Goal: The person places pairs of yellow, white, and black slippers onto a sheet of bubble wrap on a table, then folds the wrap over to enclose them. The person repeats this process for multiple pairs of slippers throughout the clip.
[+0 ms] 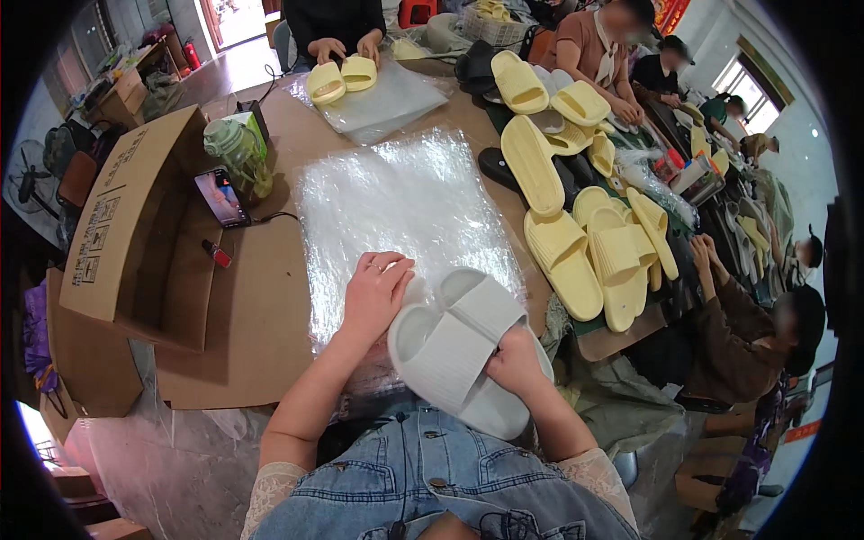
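A pair of pale grey slide slippers [459, 351] lies side by side in front of my body, over the near edge of a stack of clear plastic bags [405, 198]. My right hand [517, 362] is closed on the right slipper, its fingers partly hidden at the strap. My left hand [376, 292] rests on the bags just left of the slippers, its fingers stretched out and bent a little, holding nothing that I can see.
Yellow slippers [562, 265] are piled on the right. An open cardboard box [135, 225], a phone [222, 198] and a green bottle [238, 153] stand on the left. Across the table a person handles yellow slippers [342, 79]. Several people sit along the right.
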Demonstrator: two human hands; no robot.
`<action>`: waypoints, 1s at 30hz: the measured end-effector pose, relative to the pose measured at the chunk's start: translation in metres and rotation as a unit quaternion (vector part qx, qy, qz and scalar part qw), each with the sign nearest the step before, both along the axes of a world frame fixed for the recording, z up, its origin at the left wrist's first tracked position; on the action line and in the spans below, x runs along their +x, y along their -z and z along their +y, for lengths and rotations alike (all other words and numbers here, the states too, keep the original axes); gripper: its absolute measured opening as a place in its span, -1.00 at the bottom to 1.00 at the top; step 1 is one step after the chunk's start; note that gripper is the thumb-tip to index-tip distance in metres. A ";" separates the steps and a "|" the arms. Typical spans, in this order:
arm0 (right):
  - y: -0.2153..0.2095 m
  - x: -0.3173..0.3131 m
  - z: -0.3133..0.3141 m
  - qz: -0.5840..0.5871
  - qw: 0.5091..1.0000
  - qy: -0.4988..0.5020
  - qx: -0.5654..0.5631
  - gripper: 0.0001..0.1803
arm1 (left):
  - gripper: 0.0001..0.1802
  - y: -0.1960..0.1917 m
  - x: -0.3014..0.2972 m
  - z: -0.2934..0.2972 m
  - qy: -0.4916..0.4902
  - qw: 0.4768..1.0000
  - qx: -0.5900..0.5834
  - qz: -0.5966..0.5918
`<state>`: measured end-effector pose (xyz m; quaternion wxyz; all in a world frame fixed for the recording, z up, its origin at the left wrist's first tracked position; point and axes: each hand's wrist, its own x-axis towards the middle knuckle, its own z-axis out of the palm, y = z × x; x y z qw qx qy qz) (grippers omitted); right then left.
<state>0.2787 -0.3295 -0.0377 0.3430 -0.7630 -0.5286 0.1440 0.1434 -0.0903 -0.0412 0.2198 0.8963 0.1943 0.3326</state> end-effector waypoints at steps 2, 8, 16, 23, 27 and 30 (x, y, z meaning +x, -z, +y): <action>-0.001 0.002 0.001 -0.033 0.999 0.032 -0.020 -0.68 | -0.79 0.000 -0.003 0.001 0.025 0.999 0.012 -0.019; 0.008 -0.002 0.008 -0.100 0.988 0.084 -0.082 -0.68 | -0.77 -0.001 -0.013 -0.006 0.106 0.994 -0.006 -0.009; 0.004 0.008 0.062 -0.079 0.990 0.101 -0.061 -0.61 | -0.72 -0.017 -0.014 -0.027 0.186 0.981 -0.052 -0.029; 0.006 0.018 0.130 -0.044 0.994 0.088 -0.044 -0.59 | -0.68 -0.029 -0.024 -0.025 0.198 0.971 -0.128 -0.033; 0.018 0.027 0.175 -0.084 0.993 0.078 -0.033 -0.55 | -0.65 -0.029 -0.035 -0.020 0.211 0.949 -0.230 -0.044; 0.008 0.023 0.192 -0.070 0.993 0.095 0.003 -0.56 | -0.65 -0.028 -0.047 -0.014 0.235 0.936 -0.261 -0.025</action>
